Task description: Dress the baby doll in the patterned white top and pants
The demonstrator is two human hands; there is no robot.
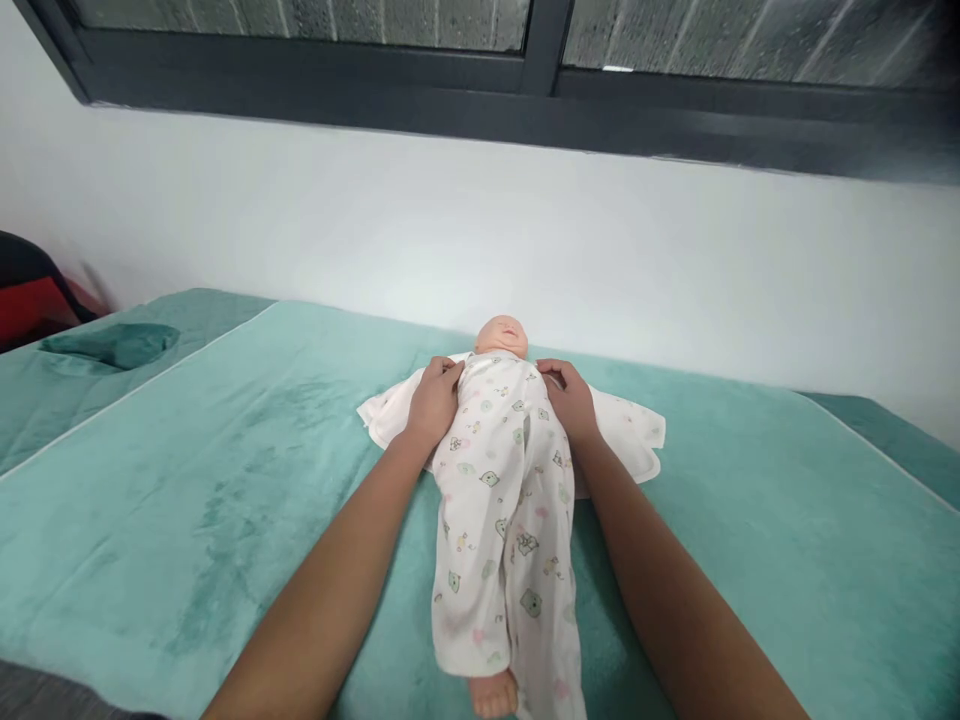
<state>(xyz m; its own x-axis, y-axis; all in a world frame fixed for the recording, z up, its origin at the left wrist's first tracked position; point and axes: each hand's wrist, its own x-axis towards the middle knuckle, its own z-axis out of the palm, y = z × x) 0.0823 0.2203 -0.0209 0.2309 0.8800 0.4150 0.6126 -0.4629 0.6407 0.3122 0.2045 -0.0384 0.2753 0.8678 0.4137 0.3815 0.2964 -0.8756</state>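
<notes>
A baby doll lies on its back on the teal bed cover, head toward the wall. White printed baby pants cover it from the chest down; one bare foot sticks out of a leg opening, while the other leg's end shows no foot. My left hand pinches the pants' upper edge on the left side, fingers curled. On the opposite side my right hand grips the same edge near the doll's chest. Beneath both wrists spreads a white printed baby shirt, its sleeves out to either side.
The teal bed cover stretches to both sides, with a dark hollow at its far left. Behind it rises a white wall with a dark-framed window. A red and black object stands at the left edge.
</notes>
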